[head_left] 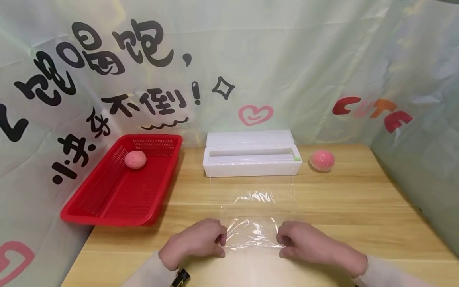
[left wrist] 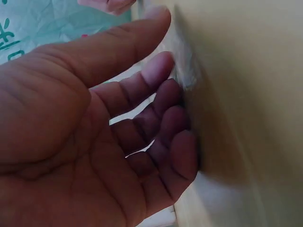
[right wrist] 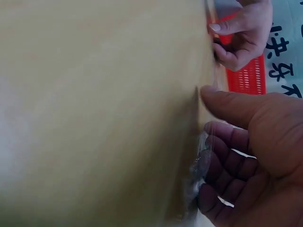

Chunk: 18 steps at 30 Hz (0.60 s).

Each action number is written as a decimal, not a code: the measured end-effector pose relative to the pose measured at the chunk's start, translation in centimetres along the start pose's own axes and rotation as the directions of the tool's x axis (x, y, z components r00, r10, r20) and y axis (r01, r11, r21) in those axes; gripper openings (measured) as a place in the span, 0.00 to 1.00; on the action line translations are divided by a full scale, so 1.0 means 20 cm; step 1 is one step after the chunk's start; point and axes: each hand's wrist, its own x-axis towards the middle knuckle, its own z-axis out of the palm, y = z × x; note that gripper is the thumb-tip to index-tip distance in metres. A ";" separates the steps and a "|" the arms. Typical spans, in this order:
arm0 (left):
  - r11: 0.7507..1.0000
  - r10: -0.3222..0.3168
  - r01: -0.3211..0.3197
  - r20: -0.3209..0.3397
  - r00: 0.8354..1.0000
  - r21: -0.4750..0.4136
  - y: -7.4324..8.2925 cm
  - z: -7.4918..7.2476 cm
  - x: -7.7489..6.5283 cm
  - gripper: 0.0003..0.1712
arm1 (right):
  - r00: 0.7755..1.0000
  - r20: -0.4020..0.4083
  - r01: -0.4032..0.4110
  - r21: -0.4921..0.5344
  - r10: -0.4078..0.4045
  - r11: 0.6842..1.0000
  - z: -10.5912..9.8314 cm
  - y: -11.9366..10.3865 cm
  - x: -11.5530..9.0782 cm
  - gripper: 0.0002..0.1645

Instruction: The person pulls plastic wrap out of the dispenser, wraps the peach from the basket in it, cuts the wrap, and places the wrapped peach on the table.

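Note:
A sheet of clear plastic wrap (head_left: pixel 251 235) stretches from the white wrap dispenser (head_left: pixel 252 169) toward the person, close over the table. At its near left corner is the left hand (head_left: pixel 202 241); its fingertips touch the tabletop and the thumb stands apart from them in the left wrist view. The right hand (head_left: pixel 305 243) is at the near right corner. Crumpled wrap (right wrist: pixel 196 170) clings along its bent fingertips in the right wrist view, with the thumb (right wrist: pixel 227 101) away from the fingers. The dispenser's lid (head_left: pixel 250 138) is raised.
A red perforated basket (head_left: pixel 104 220) at left holds a pink peach-like fruit (head_left: pixel 135 159). Right of the dispenser sits another pink fruit (head_left: pixel 322 160), shiny as if wrapped. A printed cloth (head_left: pixel 305 71) walls the wooden table (head_left: pixel 358 203) at the back and sides.

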 end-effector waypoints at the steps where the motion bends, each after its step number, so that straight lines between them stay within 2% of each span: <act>1: 1.000 0.013 -0.013 -0.005 1.000 0.016 0.00 0.01 0.00 0.16 | 1.000 0.001 0.012 -0.004 -0.012 1.000 0.01 0.00 -0.01 0.14; 5: 0.995 0.076 -0.075 -0.011 0.997 0.066 0.00 0.02 -0.02 0.16 | 0.998 -0.001 0.060 0.014 -0.060 0.998 0.02 0.01 -0.03 0.15; 8: 0.992 0.095 -0.094 -0.011 0.995 0.090 0.00 0.02 -0.03 0.16 | 0.996 -0.004 0.089 0.024 -0.089 0.996 0.02 0.01 -0.04 0.15; 14: 0.997 0.057 -0.056 -0.009 0.998 0.061 0.01 0.02 -0.04 0.14 | 0.995 -0.005 0.104 -0.035 -0.104 0.994 0.01 0.02 -0.07 0.15; 18: 0.997 0.045 -0.043 -0.026 0.999 0.067 0.02 0.03 -0.05 0.15 | 0.987 -0.005 0.163 -0.035 -0.163 0.986 0.01 0.03 -0.08 0.17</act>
